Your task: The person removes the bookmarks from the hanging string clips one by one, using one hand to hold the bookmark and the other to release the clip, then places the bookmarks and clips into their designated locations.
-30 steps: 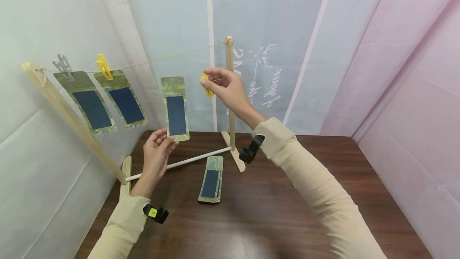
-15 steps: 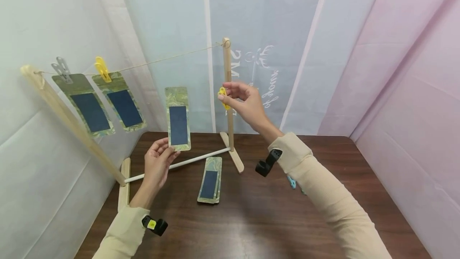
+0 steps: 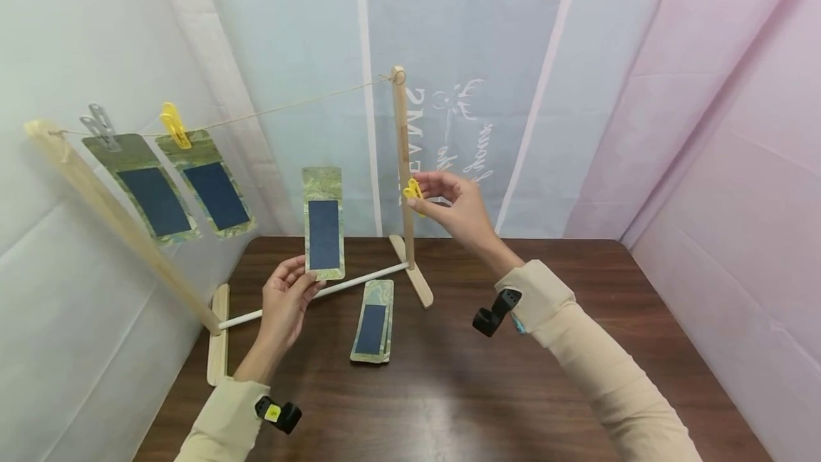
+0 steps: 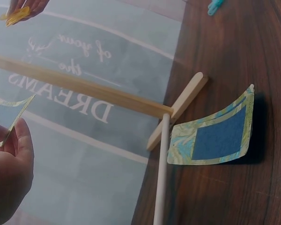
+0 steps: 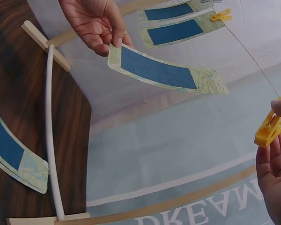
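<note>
My left hand [image 3: 284, 305] pinches a green marbled card [image 3: 323, 184] with a dark blue panel by its bottom edge, holding it upright in the air. A yellow clothespin [image 5: 269, 129] is between the thumb and fingers of my right hand [image 3: 465, 209], in front of the right post. Two similar cards hang from a string [image 3: 288, 107], one by a grey clothespin [image 3: 101, 128] and one by another yellow clothespin [image 3: 175, 127]. The held card is below the string and apart from it. On the table lies a small stack of such cards [image 3: 370, 330].
The string runs between a left wooden post [image 3: 122, 212] and a right wooden post [image 3: 404, 148], joined low by a white rod [image 3: 362, 279]. A light blue clothespin [image 4: 214, 6] lies on the brown table [image 3: 449, 391]. Pale fabric walls [image 3: 308, 34] surround it.
Both hands have moved down and to the right in the head view, the right one farther, with the yellow clothespin. The card in the left hand has lowered away from the string.
</note>
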A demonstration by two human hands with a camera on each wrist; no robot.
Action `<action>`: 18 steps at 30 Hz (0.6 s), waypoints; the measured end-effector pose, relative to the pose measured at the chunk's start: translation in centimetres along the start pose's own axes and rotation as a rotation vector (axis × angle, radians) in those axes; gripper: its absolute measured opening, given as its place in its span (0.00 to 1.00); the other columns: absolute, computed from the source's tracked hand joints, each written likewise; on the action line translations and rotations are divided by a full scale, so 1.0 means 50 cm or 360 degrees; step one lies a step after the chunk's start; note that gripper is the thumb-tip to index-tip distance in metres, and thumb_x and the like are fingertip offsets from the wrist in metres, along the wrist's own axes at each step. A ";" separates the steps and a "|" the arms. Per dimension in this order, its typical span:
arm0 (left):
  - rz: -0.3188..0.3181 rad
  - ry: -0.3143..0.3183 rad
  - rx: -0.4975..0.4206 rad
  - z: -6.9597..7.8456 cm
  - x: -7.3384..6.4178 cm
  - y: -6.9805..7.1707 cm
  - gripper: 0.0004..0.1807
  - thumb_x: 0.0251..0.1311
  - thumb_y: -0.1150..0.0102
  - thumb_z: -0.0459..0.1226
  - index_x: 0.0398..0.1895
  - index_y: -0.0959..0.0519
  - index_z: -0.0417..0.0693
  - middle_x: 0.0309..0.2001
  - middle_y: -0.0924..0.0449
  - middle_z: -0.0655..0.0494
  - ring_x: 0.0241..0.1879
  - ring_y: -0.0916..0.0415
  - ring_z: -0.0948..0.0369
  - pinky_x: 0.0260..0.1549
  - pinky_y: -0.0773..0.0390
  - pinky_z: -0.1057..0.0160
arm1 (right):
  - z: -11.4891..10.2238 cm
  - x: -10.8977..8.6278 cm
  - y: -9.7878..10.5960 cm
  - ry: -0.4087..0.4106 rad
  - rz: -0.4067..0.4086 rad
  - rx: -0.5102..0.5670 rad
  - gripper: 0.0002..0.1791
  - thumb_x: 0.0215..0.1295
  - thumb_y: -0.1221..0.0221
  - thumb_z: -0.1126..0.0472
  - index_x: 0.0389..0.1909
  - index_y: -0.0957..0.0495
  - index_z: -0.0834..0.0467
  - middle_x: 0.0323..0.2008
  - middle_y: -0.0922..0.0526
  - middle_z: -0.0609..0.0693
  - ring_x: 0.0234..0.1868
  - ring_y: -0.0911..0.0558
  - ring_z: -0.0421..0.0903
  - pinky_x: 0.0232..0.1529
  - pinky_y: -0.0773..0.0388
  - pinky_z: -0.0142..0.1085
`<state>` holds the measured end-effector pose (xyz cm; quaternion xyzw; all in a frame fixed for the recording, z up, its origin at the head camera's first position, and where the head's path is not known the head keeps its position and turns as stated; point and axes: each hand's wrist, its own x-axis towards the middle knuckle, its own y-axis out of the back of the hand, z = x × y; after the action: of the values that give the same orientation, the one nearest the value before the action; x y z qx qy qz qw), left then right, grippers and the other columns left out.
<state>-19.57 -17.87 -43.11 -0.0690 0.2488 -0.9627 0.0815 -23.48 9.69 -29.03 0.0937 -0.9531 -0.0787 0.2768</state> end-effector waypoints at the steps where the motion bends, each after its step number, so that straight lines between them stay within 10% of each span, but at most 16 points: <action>1: 0.0005 0.0006 -0.0006 -0.001 -0.001 0.001 0.14 0.62 0.50 0.17 0.48 0.28 0.38 0.36 0.23 0.52 0.34 0.21 0.62 0.37 0.17 0.65 | 0.002 -0.003 0.000 -0.0011 -0.0005 0.0001 0.19 0.57 0.35 0.74 0.50 0.24 0.74 0.42 0.20 0.65 0.40 0.20 0.50 0.46 0.20 0.40; 18: -0.0089 0.0071 0.0025 -0.017 -0.016 0.006 0.14 0.63 0.50 0.18 0.48 0.28 0.37 0.37 0.23 0.52 0.36 0.22 0.62 0.39 0.17 0.63 | 0.033 -0.056 0.038 -0.0137 0.0136 0.0028 0.22 0.55 0.35 0.76 0.52 0.25 0.74 0.42 0.21 0.66 0.42 0.21 0.49 0.46 0.20 0.37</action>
<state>-18.90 -17.57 -44.08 -0.0537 0.2408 -0.9678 0.0494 -22.29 12.31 -31.44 0.0520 -0.9679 -0.0623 0.2378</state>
